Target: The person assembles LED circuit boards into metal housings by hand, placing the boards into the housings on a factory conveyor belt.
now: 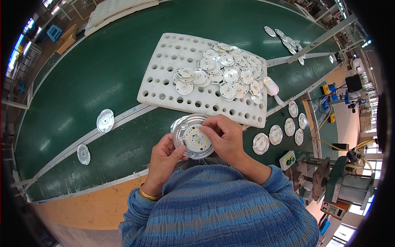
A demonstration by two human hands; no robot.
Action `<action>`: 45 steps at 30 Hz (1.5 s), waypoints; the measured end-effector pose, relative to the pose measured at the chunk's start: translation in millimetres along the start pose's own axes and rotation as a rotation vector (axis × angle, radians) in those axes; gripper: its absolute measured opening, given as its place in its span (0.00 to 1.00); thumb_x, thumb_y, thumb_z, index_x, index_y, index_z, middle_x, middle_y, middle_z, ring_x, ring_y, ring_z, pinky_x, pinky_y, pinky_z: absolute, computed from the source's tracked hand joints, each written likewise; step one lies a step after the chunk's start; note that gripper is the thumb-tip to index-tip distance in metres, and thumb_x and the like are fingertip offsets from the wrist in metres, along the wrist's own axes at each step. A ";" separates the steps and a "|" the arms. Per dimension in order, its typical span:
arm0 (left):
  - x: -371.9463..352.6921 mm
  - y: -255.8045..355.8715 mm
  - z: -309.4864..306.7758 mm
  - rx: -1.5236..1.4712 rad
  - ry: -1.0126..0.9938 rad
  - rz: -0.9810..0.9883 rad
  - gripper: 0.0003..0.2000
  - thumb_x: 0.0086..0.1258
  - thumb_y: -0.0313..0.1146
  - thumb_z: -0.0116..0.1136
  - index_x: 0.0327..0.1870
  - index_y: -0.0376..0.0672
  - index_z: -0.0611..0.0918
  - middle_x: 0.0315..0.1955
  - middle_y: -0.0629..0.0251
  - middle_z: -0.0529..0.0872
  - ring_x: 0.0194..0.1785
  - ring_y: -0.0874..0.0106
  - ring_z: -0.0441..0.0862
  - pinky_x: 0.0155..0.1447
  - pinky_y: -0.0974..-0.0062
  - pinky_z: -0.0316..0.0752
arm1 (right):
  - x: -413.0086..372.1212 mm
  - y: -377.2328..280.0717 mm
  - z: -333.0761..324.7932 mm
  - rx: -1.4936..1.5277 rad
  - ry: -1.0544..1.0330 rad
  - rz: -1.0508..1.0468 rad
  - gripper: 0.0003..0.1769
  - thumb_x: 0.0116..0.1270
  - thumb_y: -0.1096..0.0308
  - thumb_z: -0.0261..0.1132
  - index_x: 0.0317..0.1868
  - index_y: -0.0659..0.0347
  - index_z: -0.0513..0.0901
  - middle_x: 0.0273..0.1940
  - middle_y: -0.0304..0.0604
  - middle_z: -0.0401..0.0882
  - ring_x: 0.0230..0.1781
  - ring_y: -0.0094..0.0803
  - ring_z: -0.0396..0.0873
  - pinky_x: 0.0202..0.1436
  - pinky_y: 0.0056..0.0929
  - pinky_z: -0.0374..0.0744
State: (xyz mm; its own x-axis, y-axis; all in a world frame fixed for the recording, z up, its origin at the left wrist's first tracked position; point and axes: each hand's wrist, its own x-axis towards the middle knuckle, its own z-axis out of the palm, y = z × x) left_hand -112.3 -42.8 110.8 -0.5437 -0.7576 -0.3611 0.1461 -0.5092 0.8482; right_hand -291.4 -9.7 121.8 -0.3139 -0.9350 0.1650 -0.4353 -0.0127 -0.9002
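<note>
A round metal lamp base (pixel 186 142) with a white LED board (pixel 195 139) in its middle is held close to my chest. My left hand (pixel 162 160) grips the base from its left and lower rim. My right hand (pixel 224 136) pinches the LED board from the right, fingertips on its upper edge. Just behind, a white foam tray with holes (pixel 164 88) carries a pile of several round LED boards (pixel 224 72) on its right half.
A green conveyor belt (pixel 103 61) runs diagonally, with two finished discs (pixel 105 120) (pixel 83 154) at left, several more discs (pixel 275 134) at right and others (pixel 286 39) far up. A press machine (pixel 329 181) and a button box (pixel 287 160) stand at lower right.
</note>
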 end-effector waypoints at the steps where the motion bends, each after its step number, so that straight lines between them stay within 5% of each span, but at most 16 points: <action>1: 0.2 -0.3 -0.4 0.002 0.000 0.003 0.13 0.66 0.26 0.54 0.50 0.36 0.72 0.39 0.65 0.81 0.39 0.81 0.78 0.39 0.83 0.77 | -0.1 0.0 0.2 -0.017 0.007 -0.024 0.07 0.52 0.76 0.67 0.32 0.65 0.78 0.28 0.46 0.78 0.26 0.35 0.78 0.30 0.27 0.75; 13: 2.4 -3.1 -2.9 -0.011 0.037 0.009 0.13 0.67 0.24 0.51 0.51 0.34 0.72 0.40 0.65 0.81 0.39 0.81 0.78 0.38 0.85 0.76 | 1.6 -2.8 -6.2 -0.124 0.062 -0.135 0.12 0.49 0.75 0.70 0.34 0.63 0.77 0.27 0.41 0.72 0.22 0.29 0.71 0.25 0.25 0.70; 19: 3.8 1.1 -1.5 -0.010 0.055 0.009 0.13 0.67 0.24 0.50 0.51 0.34 0.72 0.41 0.64 0.81 0.39 0.81 0.78 0.38 0.85 0.76 | -2.0 -2.0 -15.2 0.100 -0.102 0.288 0.18 0.54 0.72 0.67 0.45 0.64 0.74 0.31 0.40 0.76 0.24 0.19 0.70 0.28 0.21 0.71; 22: 4.7 1.4 -1.3 -0.003 0.037 0.012 0.13 0.67 0.24 0.50 0.52 0.34 0.72 0.41 0.64 0.81 0.39 0.81 0.78 0.38 0.84 0.76 | -4.4 12.8 -9.0 0.235 -0.130 0.280 0.17 0.57 0.72 0.65 0.46 0.67 0.73 0.35 0.42 0.78 0.28 0.17 0.72 0.31 0.19 0.72; 25: 4.0 3.6 0.2 0.010 0.035 0.010 0.13 0.67 0.24 0.50 0.52 0.33 0.72 0.40 0.64 0.81 0.39 0.81 0.78 0.38 0.84 0.76 | -2.9 9.9 -8.6 0.420 -0.139 0.344 0.16 0.59 0.73 0.64 0.46 0.68 0.72 0.37 0.42 0.79 0.32 0.17 0.74 0.34 0.17 0.73; 45: 3.7 8.5 2.2 0.058 0.047 0.047 0.13 0.68 0.25 0.49 0.52 0.33 0.73 0.39 0.65 0.81 0.37 0.82 0.77 0.36 0.85 0.76 | 2.9 1.1 -11.8 0.480 -0.206 0.391 0.16 0.60 0.77 0.62 0.48 0.70 0.70 0.41 0.44 0.79 0.40 0.21 0.77 0.42 0.19 0.76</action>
State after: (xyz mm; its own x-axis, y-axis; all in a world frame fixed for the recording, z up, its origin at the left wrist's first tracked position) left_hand -114.9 -49.0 117.5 -0.4979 -0.7991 -0.3371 0.1220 -0.4493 0.8850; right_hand -302.7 -8.2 126.0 -0.1838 -0.9511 -0.2484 0.1182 0.2295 -0.9661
